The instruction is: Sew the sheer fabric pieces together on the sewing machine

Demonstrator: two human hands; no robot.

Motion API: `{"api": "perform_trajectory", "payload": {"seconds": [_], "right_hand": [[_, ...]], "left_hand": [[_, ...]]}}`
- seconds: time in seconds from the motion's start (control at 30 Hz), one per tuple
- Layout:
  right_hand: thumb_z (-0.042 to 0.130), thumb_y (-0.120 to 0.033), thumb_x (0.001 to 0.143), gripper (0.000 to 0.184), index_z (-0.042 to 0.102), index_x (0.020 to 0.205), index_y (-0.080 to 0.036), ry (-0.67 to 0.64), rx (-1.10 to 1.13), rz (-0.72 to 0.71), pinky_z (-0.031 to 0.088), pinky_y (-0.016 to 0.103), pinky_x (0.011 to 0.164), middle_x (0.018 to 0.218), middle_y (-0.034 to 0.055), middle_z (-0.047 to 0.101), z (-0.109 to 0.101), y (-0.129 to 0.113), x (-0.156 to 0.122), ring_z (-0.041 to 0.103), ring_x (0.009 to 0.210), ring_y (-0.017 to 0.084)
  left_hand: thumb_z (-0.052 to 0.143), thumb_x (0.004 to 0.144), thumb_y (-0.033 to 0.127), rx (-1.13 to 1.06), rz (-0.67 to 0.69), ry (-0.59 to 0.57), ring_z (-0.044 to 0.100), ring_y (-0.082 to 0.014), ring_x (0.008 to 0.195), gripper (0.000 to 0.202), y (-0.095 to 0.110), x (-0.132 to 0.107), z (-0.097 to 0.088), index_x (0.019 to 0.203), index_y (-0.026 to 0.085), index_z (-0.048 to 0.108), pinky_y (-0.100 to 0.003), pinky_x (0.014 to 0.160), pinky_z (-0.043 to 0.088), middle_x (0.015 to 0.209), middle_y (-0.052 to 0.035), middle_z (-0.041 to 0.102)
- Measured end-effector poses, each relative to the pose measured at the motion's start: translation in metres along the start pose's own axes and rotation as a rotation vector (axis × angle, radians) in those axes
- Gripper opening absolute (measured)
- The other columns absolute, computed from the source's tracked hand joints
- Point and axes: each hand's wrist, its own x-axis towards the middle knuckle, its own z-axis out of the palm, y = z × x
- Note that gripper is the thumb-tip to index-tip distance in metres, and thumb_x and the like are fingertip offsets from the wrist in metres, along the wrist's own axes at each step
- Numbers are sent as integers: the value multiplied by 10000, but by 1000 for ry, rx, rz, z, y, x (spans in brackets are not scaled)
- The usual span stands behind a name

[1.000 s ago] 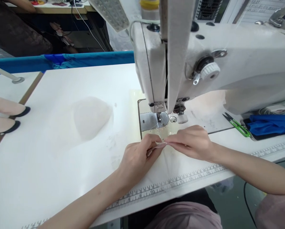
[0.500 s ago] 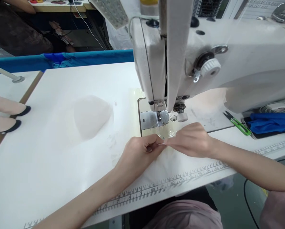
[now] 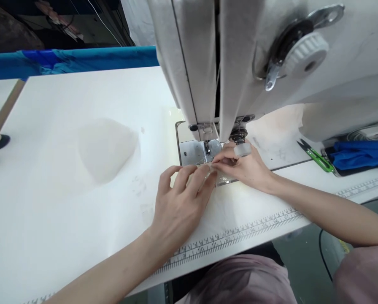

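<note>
Right in front of the needle area of a white sewing machine (image 3: pixel 204 76), my two hands meet fingertip to fingertip. My left hand (image 3: pixel 182 198) pinches with thumb and forefinger, its other fingers bent. My right hand (image 3: pixel 247 169) pinches from the other side, partly behind a white knob of the machine. Between the fingertips is a small pale, thin piece (image 3: pixel 211 169), mostly hidden; its kind cannot be made out. Just behind the fingers lie the metal needle plate (image 3: pixel 190 152) and the presser foot (image 3: pixel 207 147).
Green-handled thread snips (image 3: pixel 317 156) lie on the right beside a folded blue cloth (image 3: pixel 363 156). A printed ruler (image 3: pixel 214 249) runs along the front edge of the white table (image 3: pixel 113 219). Blue fabric (image 3: pixel 97 59) borders the back. Dark-tipped pale forms stand at far left.
The view has moved closer to the machine. Both hands have shifted toward the needle plate, with my right hand now under the knob. My left fingers have turned more knuckles-up.
</note>
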Motion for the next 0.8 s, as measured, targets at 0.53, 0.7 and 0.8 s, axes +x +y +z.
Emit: {"api": "perform_trajectory", "payload": {"seconds": [0.53,0.7,0.8], "right_hand": [[500,-193,950,194,686,979,-145,123,-665,-444,319,337,729,910,56,666,-3,5,-16,551,779,159],[500,-215,952,217,699,888,-157,127,-725,-461,322,348,737,925,60,682,-3,5,-15,554,819,176],[504,-201,946,216,695,853,-168,127,-718,-452,325,350,747,968,56,682,-3,6,-13,563,861,182]], "left_hand": [[503,934,132,-120,32,-160,558,-288,1189,370,-17,3,1,1279,253,557,-480,893,405,1272,-25,611],[487,941,125,-71,3,-161,537,-290,1220,393,-16,0,0,1319,228,522,-483,911,399,1295,-53,587],[499,941,139,-39,-5,-158,524,-288,1235,358,-15,-1,2,1293,185,540,-481,921,379,1291,-61,591]]}}
